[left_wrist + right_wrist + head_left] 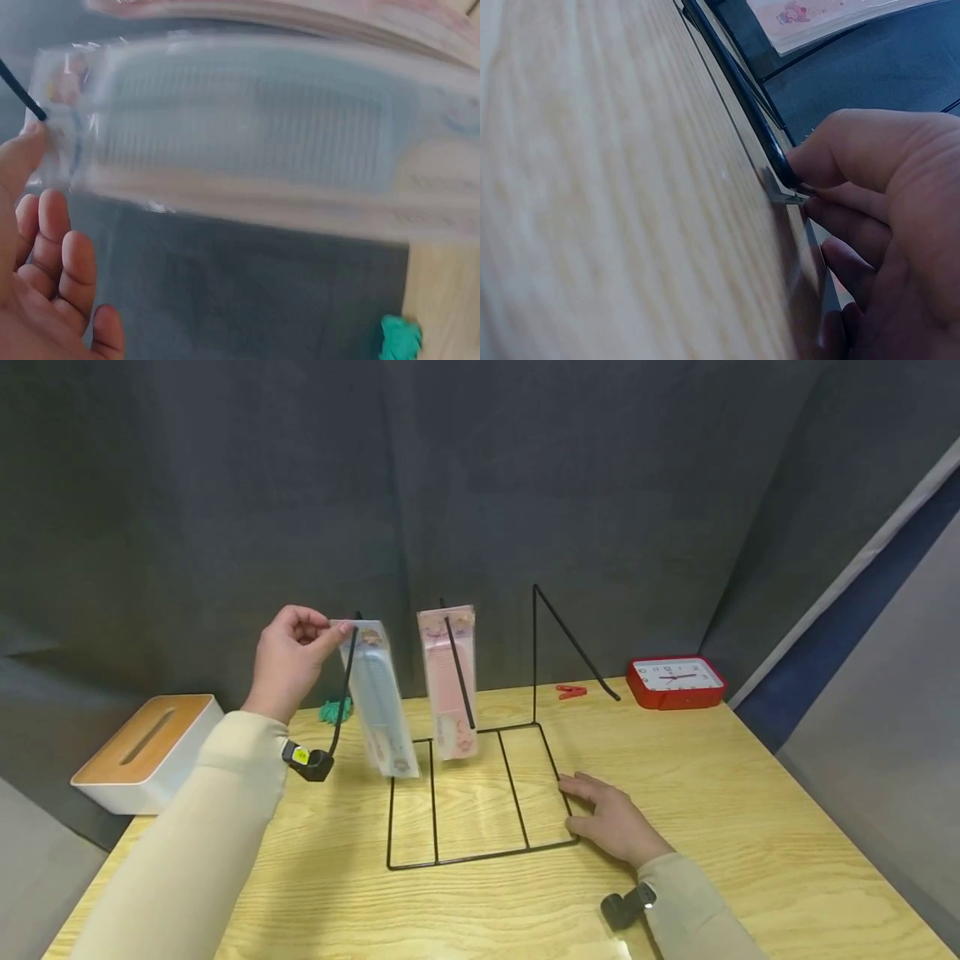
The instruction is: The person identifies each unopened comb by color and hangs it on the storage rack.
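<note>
A black wire rack stands on the wooden table with three slanting prongs. My left hand pinches the top edge of a packaged blue comb between thumb and finger, close to the left prong. The package hangs tilted there; in the left wrist view the thumb covers where the prong meets it. A packaged pink comb hangs on the middle prong. The right prong bears nothing. At the rack base's right side, my right hand holds the rod with thumb and fingers, low against the tabletop.
A white tissue box with a wooden lid sits at the table's left. Behind my left wrist lies a green crumpled item. A red clip and a red-framed clock are at the back right, before a dark curtain.
</note>
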A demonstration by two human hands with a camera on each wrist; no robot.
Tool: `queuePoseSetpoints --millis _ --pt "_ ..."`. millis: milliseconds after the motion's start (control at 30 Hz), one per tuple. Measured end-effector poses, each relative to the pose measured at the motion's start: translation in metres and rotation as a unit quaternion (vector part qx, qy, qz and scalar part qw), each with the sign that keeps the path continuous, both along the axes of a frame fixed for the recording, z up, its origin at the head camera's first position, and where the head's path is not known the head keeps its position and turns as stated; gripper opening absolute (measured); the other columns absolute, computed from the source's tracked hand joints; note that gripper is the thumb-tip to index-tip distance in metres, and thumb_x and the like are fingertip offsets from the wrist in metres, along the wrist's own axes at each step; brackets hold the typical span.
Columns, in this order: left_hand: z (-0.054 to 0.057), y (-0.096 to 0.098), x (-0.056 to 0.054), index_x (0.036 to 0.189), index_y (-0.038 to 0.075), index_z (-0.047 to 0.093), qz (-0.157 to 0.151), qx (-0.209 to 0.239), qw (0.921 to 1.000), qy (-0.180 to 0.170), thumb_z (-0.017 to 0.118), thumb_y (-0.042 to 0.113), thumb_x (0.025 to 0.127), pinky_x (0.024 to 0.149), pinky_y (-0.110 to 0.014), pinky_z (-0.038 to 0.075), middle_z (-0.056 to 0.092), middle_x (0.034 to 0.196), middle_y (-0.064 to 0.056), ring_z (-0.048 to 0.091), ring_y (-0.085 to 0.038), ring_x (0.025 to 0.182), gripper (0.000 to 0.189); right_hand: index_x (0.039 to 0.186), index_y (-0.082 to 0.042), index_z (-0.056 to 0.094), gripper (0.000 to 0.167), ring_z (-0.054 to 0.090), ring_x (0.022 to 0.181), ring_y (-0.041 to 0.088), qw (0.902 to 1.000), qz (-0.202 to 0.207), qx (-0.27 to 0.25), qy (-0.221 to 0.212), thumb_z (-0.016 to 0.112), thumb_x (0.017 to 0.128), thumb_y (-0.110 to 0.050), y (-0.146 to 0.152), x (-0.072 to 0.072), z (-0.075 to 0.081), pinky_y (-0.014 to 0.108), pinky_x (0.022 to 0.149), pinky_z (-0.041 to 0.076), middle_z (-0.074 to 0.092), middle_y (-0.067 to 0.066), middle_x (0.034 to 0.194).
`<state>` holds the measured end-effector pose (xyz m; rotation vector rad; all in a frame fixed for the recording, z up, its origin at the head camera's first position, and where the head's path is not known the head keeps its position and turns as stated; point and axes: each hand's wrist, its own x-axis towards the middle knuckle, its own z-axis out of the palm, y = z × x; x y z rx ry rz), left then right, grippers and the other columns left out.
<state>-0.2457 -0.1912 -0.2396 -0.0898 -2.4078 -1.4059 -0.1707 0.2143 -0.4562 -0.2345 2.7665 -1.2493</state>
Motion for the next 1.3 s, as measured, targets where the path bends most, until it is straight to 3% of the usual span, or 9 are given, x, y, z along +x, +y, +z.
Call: queuePoseSetpoints --millis 167,367,500,633,767,933,1067,1167,1300 --pt "-0.017 -0.021 -0.004 0.113 0.011 0.056 0.018 -0.037 0.999 -0.018 0.068 0.055 0.09 0.07 -0.028 0.044 0.056 0.1 -0.003 0.051 -0.018 0.09 0.051 0.144 -0.011 0.056 0.061 0.029 0.147 0.04 1.0 0.002 -0.003 -0.002 0.071 0.085 -0.012 0.0 0.0 0.0 0.062 0.115 0.023 0.039 0.015 0.158" --pt "-0.05 -0.064 -0.01 0.122 0.007 0.055 0.034 -0.067 0.9949 -0.068 0.061 0.059 0.094 0.078 -0.034 0.044 0.054 0.114 -0.007 0.051 -0.022 0.101 0.059 0.144 -0.012 0.056 0.061 0.028 0.147 0.04 0.9999 0.001 -0.007 -0.008 0.072 0.085 -0.013 0.001 0.0 -0.001 0.063 0.115 0.022 0.038 0.014 0.158" --pt "-0.078 -0.098 -0.01 0.124 0.004 0.054 0.06 -0.069 0.9903 -0.105 0.057 0.06 0.095 0.082 -0.038 0.044 0.053 0.121 -0.012 0.05 -0.026 0.107 0.063 0.145 -0.013 0.056 0.062 0.028 0.147 0.04 0.9999 -0.003 -0.009 -0.01 0.072 0.085 -0.013 0.001 0.001 -0.001 0.062 0.115 0.022 0.037 0.014 0.159" --pt "-0.111 -0.137 -0.006 0.129 0.0 0.051 0.074 -0.08 0.9842 -0.14 0.053 0.057 0.098 0.087 -0.047 0.045 0.052 0.13 -0.021 0.05 -0.039 0.117 0.065 0.145 -0.013 0.056 0.062 0.029 0.147 0.041 1.0 -0.003 -0.004 -0.006 0.072 0.085 -0.014 0.001 0.002 0.001 0.062 0.115 0.023 0.038 0.015 0.158" --pt "-0.143 -0.171 0.003 0.143 -0.007 0.037 0.084 -0.102 0.9738 -0.185 0.051 0.049 0.101 0.095 -0.059 0.043 0.043 0.143 -0.033 0.042 -0.052 0.129 0.071 0.145 -0.012 0.055 0.062 0.03 0.145 0.043 1.0 0.002 0.001 -0.005 0.072 0.085 -0.015 0.001 0.004 0.005 0.064 0.114 0.024 0.038 0.017 0.158" --pt "-0.173 -0.195 0.008 0.151 -0.01 0.022 0.101 -0.132 0.9625 -0.214 0.057 0.04 0.099 0.102 -0.063 0.037 0.036 0.146 -0.039 0.038 -0.056 0.131 0.08 0.144 -0.012 0.056 0.062 0.03 0.146 0.043 1.0 0.0 0.0 -0.001 0.072 0.084 -0.014 0.0 0.005 0.006 0.063 0.114 0.024 0.038 0.017 0.158" --pt "-0.19 -0.203 0.009 0.152 -0.009 0.02 0.124 -0.18 0.9465 -0.238 0.066 0.037 0.093 0.094 -0.065 0.04 0.038 0.143 -0.04 0.044 -0.055 0.123 0.088 0.144 -0.012 0.056 0.063 0.03 0.146 0.042 1.0 0.001 0.0 -0.005 0.072 0.084 -0.014 0.0 0.005 0.004 0.063 0.114 0.024 0.038 0.016 0.158" --pt "-0.195 -0.204 0.011 0.152 -0.007 0.021 0.138 -0.214 0.9334 -0.253 0.073 0.036 0.086 0.086 -0.066 0.041 0.039 0.138 -0.04 0.046 -0.054 0.115 0.095 0.144 -0.013 0.056 0.063 0.03 0.146 0.042 1.0 0.001 0.002 -0.006 0.072 0.084 -0.014 0.0 0.004 0.003 0.062 0.115 0.024 0.038 0.016 0.158" --pt "-0.197 -0.204 0.014 0.15 -0.011 0.022 0.133 -0.232 0.9338 -0.238 0.08 0.036 0.08 0.089 -0.067 0.041 0.038 0.136 -0.044 0.046 -0.056 0.113 0.102 0.145 -0.013 0.056 0.063 0.03 0.146 0.041 1.0 0.0 0.003 -0.004 0.071 0.084 -0.014 0.0 0.001 0.002 0.062 0.115 0.023 0.038 0.016 0.158"
